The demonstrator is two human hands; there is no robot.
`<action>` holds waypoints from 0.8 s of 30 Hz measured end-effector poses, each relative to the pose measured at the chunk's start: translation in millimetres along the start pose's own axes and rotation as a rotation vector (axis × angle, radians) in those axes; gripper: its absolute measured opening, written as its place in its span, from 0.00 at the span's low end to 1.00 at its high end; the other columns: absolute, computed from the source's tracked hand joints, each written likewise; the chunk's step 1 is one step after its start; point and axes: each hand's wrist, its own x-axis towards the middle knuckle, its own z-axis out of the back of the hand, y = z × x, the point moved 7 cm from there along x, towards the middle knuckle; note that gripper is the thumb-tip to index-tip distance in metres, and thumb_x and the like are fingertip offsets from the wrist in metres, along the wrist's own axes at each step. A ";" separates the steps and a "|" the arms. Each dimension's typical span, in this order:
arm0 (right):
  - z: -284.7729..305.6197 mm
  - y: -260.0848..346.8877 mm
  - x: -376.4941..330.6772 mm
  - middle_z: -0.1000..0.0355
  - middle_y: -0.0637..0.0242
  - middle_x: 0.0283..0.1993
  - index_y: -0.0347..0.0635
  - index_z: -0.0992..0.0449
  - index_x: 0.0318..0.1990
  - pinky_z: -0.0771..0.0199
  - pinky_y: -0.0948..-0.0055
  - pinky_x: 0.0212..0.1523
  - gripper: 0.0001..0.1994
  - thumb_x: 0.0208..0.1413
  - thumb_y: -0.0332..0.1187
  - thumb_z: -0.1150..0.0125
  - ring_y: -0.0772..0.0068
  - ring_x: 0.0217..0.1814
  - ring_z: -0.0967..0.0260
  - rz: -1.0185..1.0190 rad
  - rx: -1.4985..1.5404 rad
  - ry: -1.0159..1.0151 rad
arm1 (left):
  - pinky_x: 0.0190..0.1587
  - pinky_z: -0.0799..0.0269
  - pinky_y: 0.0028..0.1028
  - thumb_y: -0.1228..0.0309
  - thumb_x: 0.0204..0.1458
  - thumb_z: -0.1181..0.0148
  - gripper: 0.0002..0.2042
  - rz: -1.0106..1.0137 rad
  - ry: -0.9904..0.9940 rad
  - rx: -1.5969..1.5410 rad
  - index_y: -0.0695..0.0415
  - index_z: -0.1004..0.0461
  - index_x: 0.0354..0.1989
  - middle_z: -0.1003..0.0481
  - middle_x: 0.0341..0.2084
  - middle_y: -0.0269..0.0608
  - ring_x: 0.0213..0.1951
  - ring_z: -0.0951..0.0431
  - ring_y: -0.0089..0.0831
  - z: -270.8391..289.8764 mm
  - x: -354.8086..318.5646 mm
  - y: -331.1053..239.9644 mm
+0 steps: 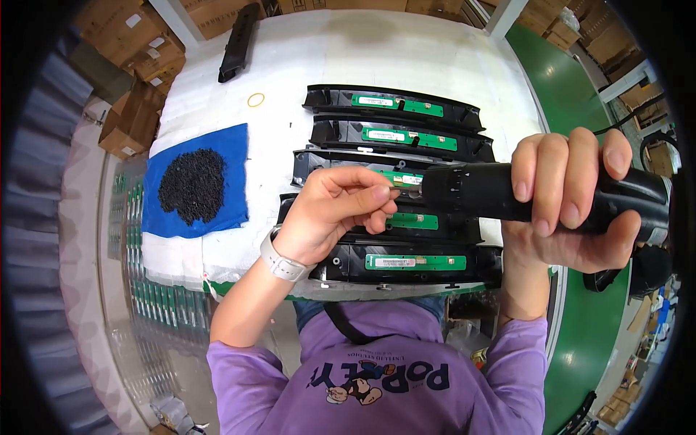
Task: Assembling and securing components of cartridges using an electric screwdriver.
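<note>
My right hand (573, 199) grips a black electric screwdriver (486, 190), held sideways with its tip pointing left. My left hand (335, 212), with a white watch band on the wrist, pinches at the screwdriver's metal bit (406, 192); whatever small part sits between the fingertips is too small to tell. Below the hands lie several long black plastic housings (395, 109) in a row on the white table (333, 58), each carrying a narrow green circuit board (415, 262).
A blue cloth (225, 148) with a pile of small black screws (192, 185) lies at the table's left. A yellow rubber band (256, 100) and a black bar (238, 43) sit farther back. Trays of green boards (152, 297) stand left of the table; cardboard boxes (134, 43) behind.
</note>
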 end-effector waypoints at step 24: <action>-0.3 -58.9 -22.0 0.40 0.70 0.17 0.38 0.39 0.42 0.40 0.78 0.16 0.19 0.49 0.40 0.42 0.79 0.11 0.43 -0.476 -0.175 -0.004 | 0.27 0.33 0.34 0.83 0.37 0.45 0.13 -0.494 0.091 1.715 0.55 0.23 0.33 0.34 0.23 0.41 0.25 0.29 0.40 -21.2 -19.8 -22.8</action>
